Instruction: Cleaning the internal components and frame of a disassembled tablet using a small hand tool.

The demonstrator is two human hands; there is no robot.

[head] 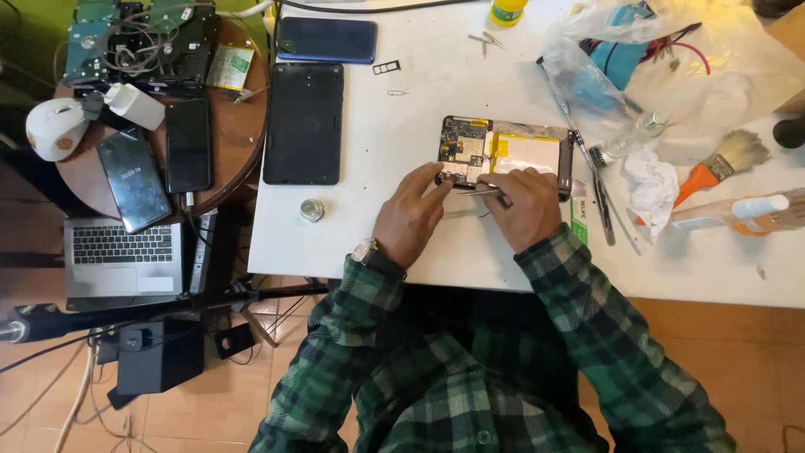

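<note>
Where tiled floor shows at the left, a laptop (123, 256) is seen under a round brown table (239, 143) crowded with phones. On the white table (394, 134), an opened tablet (506, 155) is steadied by the left hand (412, 214), fingers spread, while a thin tool (480, 192) is pinched by the right hand (524, 205). A clear plastic bag (671, 63) is crumpled at the far right.
</note>
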